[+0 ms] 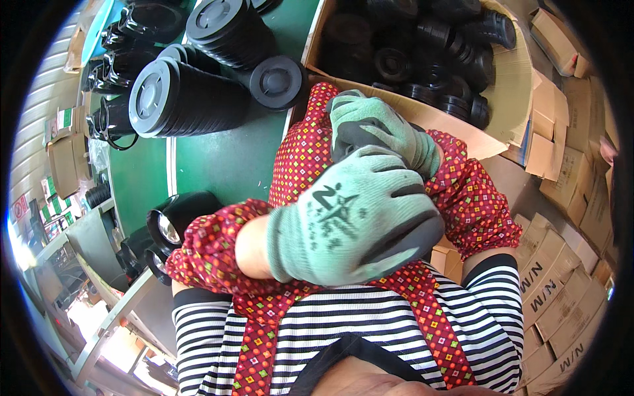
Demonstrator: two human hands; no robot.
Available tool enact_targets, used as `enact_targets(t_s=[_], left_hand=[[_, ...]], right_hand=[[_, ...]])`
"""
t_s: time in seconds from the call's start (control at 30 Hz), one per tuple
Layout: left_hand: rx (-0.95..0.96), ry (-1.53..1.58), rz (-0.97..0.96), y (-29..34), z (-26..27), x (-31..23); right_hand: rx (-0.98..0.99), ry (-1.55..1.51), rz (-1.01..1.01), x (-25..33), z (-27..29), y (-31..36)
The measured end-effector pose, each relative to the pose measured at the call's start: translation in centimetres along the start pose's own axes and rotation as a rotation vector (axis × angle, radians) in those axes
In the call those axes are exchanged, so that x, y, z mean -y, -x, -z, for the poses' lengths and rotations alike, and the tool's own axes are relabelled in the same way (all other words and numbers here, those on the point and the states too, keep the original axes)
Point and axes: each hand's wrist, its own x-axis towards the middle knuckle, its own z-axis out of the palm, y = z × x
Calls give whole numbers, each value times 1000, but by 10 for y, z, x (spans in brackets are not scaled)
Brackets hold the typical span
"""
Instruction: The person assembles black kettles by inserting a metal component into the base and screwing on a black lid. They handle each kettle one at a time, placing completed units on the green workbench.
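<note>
Both hands wear green knit gloves with dark grey coated palms and are raised close to the camera, over red patterned sleeves. My left hand fills the middle of the view, back of the glove up and fingers curled to the right. My right hand lies just beyond it, its fingers bent over the left hand's fingertips. The two gloves touch. Only a dark patch shows between them, and whether it is glove coating or a held part is hidden. Right behind them stands an open cardboard box filled with several black round plastic parts.
On the green table to the left lie tipped stacks of black round lids, another stack and a single black disc. Black cup-shaped housings sit at the table's near edge. Stacked cardboard cartons line the right side.
</note>
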Motion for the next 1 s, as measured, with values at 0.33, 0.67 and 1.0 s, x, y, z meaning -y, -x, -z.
enact_targets(t_s=[0.33, 0.67, 1.0], left_hand=[[-203, 238, 10, 44, -1, -13], [127, -921, 642, 0, 0, -34], [84, -280, 297, 53, 36, 116]], right_hand=[[-134, 7, -178, 75, -4, -16], [-185, 388, -212, 76, -14, -24], [201, 755, -668, 204, 34, -48]])
